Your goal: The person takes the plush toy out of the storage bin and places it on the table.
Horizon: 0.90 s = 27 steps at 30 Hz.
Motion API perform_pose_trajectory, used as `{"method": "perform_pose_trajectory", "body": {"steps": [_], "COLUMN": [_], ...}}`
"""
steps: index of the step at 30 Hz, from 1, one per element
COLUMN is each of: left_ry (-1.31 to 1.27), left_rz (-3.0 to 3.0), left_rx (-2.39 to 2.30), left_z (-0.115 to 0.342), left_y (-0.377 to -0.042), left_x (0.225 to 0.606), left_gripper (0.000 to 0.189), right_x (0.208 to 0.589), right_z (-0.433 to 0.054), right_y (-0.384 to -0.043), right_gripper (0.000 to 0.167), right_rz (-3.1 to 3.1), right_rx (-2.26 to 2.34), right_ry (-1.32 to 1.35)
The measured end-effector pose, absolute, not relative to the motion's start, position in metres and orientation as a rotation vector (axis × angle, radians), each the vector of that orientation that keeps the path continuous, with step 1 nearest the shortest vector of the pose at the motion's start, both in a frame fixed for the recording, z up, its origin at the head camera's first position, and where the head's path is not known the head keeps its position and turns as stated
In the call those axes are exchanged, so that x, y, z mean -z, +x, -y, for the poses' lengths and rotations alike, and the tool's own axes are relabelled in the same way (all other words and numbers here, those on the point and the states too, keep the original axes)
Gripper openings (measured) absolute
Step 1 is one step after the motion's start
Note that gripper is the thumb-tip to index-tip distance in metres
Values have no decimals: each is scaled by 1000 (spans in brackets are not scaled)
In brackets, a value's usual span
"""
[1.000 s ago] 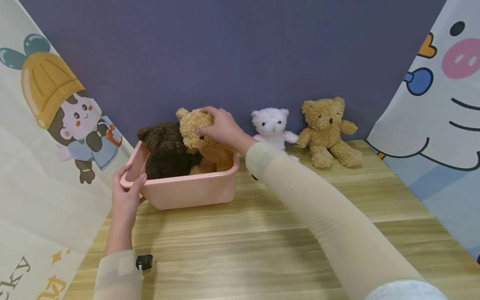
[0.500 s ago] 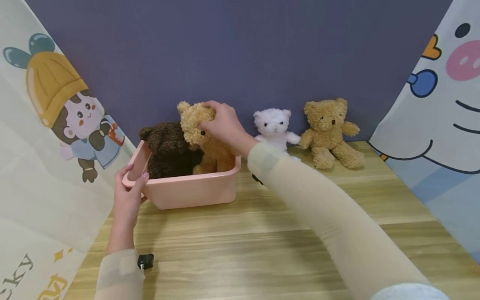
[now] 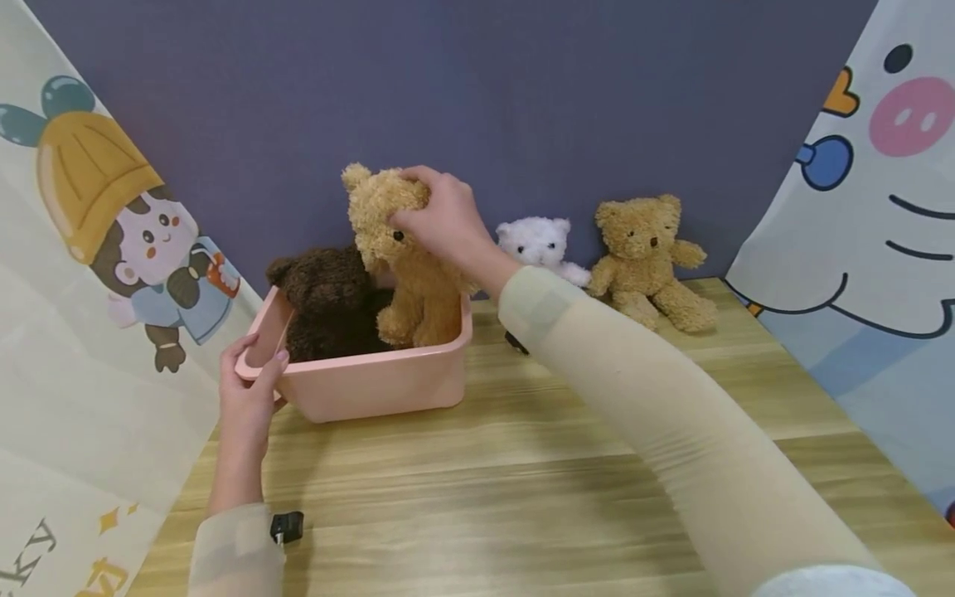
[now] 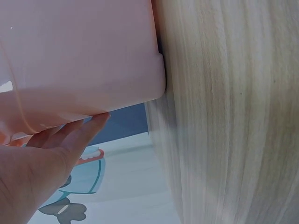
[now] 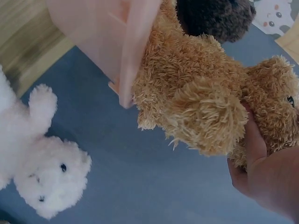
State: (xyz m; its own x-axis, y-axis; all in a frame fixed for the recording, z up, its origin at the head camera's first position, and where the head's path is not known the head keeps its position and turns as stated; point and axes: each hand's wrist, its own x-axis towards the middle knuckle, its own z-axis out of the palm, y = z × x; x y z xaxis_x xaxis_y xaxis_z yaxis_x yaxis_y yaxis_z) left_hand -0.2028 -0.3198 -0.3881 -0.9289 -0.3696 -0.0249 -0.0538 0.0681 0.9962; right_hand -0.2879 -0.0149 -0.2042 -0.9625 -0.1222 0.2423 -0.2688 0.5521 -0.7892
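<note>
A tan teddy bear (image 3: 388, 215) is upright at the right end of the pink bin (image 3: 380, 385), its legs still inside the rim. My right hand (image 3: 448, 217) grips it by the head; in the right wrist view, fingers curl round the back of the tan bear's neck (image 5: 201, 88). A dark brown teddy bear (image 3: 324, 286) slumps in the bin's left half. At the bin's left corner my left hand (image 3: 246, 398) holds the rim, thumb on the outside. The left wrist view shows fingers of the left hand (image 4: 51, 158) against the pink wall (image 4: 93, 56).
To the right of the bin, a white teddy bear (image 3: 533, 242) and another tan teddy bear (image 3: 645, 257) sit against the dark back panel (image 3: 485, 91). All stand on a wood-grain table (image 3: 462, 497). Printed cloths (image 3: 82, 398) hang at both sides.
My right hand has risen with the tan bear, whose head and body now stand higher above the rim. The left hand keeps its hold on the bin's corner.
</note>
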Motion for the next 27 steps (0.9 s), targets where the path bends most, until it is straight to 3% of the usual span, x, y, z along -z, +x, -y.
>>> {"method": "perform_pose_trajectory", "body": {"steps": [27], "left_ry": [402], "left_rz": [2106], "left_rx": [1943], "left_z": [318], "left_y": [-201], "left_x": [389], "left_gripper": [67], "right_x": [160], "right_z": [-55], "right_y": [-284], "right_gripper": [65], "right_rz": [2381], "right_rx": [-1556], "right_ry": [205]}}
